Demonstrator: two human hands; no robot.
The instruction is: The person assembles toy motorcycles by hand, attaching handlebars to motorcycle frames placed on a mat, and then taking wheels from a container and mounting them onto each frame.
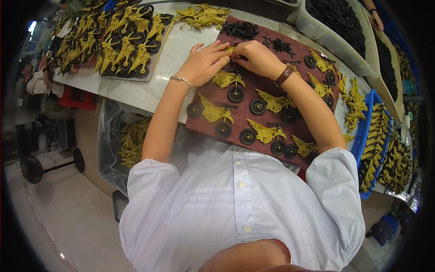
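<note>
My left hand [205,62] and my right hand [256,58] meet at the far edge of a dark red board [253,86], fingers pinched together on a small yellow toy part [230,49]. Several yellow toy motorcycle bodies [266,133] with black wheels [235,94] lie in rows on the board. A pile of small black parts [240,30] sits at the board's far end. My left wrist has a thin bracelet, my right a brown watch band.
A tray of assembled yellow motorcycles [127,50] stands at far left. Loose yellow bodies [201,16] lie beyond the board. White bins of black wheels [337,20] sit far right. A blue crate [364,136] of yellow parts stands at right. A bag of yellow parts [129,143] hangs below the table.
</note>
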